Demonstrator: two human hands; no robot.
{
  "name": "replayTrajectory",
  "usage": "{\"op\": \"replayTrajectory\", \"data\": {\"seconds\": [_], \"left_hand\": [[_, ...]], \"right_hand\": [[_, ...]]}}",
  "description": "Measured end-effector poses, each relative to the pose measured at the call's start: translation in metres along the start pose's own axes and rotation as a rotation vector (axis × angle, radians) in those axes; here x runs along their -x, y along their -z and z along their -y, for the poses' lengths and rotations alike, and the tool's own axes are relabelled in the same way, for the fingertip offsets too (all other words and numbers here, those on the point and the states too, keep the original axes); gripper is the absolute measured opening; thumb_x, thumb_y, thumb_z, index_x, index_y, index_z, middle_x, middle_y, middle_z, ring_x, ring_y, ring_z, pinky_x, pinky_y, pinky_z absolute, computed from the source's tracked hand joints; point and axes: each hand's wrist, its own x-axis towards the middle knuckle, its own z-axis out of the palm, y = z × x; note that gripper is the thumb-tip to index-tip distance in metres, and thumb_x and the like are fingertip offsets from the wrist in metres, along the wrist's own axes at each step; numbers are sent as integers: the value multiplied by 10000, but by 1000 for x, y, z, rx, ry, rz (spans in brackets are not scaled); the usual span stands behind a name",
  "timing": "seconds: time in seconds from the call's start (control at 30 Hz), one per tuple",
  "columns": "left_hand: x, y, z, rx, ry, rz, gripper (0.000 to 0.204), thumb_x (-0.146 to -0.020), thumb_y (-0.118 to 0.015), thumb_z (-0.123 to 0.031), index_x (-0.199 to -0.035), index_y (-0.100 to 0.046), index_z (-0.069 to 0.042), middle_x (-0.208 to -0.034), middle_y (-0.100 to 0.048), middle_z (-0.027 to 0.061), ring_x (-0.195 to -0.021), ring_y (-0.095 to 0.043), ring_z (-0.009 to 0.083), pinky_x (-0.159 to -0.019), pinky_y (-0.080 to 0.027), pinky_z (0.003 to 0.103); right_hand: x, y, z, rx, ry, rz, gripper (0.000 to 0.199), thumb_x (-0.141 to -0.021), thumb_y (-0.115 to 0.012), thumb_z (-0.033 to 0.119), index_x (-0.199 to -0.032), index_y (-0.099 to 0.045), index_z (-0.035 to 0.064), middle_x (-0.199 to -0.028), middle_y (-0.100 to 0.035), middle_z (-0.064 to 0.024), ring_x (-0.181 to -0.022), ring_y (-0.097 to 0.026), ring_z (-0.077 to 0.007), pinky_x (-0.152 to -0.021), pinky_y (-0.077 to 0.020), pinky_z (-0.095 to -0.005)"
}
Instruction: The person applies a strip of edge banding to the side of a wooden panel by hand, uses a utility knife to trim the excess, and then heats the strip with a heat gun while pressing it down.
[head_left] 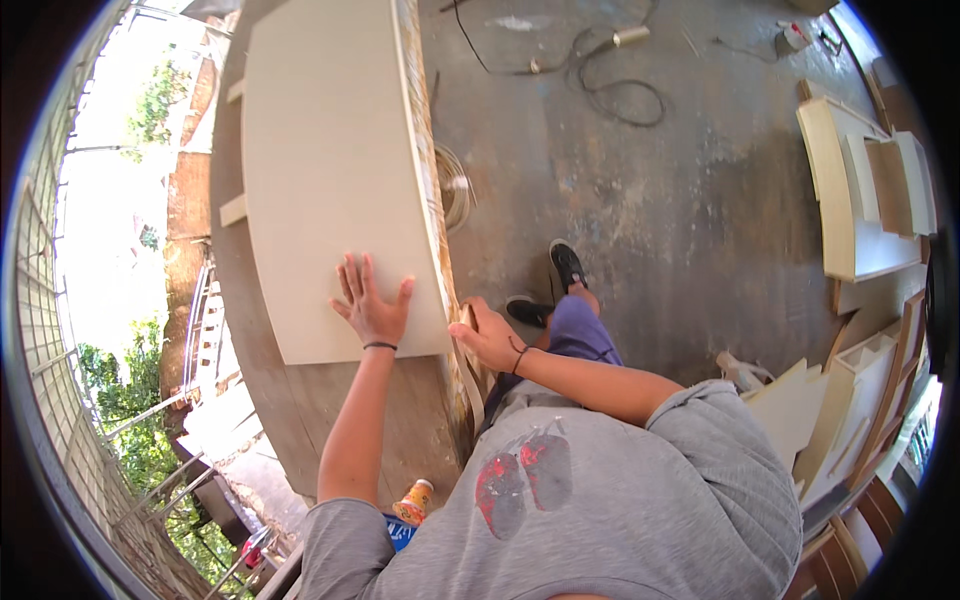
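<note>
My left hand (372, 308) lies flat on a large white panel (325, 150), fingers spread, close to its near end. The panel rests on a wooden workbench (340, 420). At the panel's right edge, my right hand (487, 338) is closed on a thin, pale edging strip (474, 392), which hangs down beside the bench. Its thumb presses toward the panel's edge, while the palm hides part of the strip. A loose coil of similar pale strip (456, 190) lies on the floor by the bench.
An orange patterned cup (413, 502) stands on the bench near my left elbow, beside something blue. Black cable (625, 105) loops over the concrete floor. Pale cabinet parts (850, 210) lean along the right side. A mesh barrier (50, 300) runs along the left.
</note>
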Motion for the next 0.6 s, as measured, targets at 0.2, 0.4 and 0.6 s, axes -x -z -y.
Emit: {"op": "replayTrajectory", "data": {"seconds": [0.2,0.4,0.6], "left_hand": [[-4,-19,30,197,89,-79,683,-839,-550,-576,-1364,-439,-155,-1493,-314,81,-1397,-245,273,-1094,-147,577],[-20,-10,164,-79,420,-228,680,-860,-504,-592,-1359,-437,-136,-1466,-338,137,-1368,-287,283,-1076,-235,539],[-43,5,228,104,636,-49,708,-856,-430,-665,-1253,-493,-82,-1230,-551,187,-1119,-540,351,-933,-431,462]], "right_hand": [[-32,45,21,65,141,-98,439,-879,-568,384,-1057,-487,-9,-753,-512,-88,-685,-494,-181,-667,-428,-327],[-62,39,38,-239,-73,-47,366,-899,-525,395,-1050,-499,63,-888,-561,-66,-836,-567,-174,-713,-445,-341],[-90,31,47,-802,-323,-101,440,-853,-515,529,-1011,-514,119,-1014,-596,-81,-977,-588,-235,-814,-439,-412]]}}
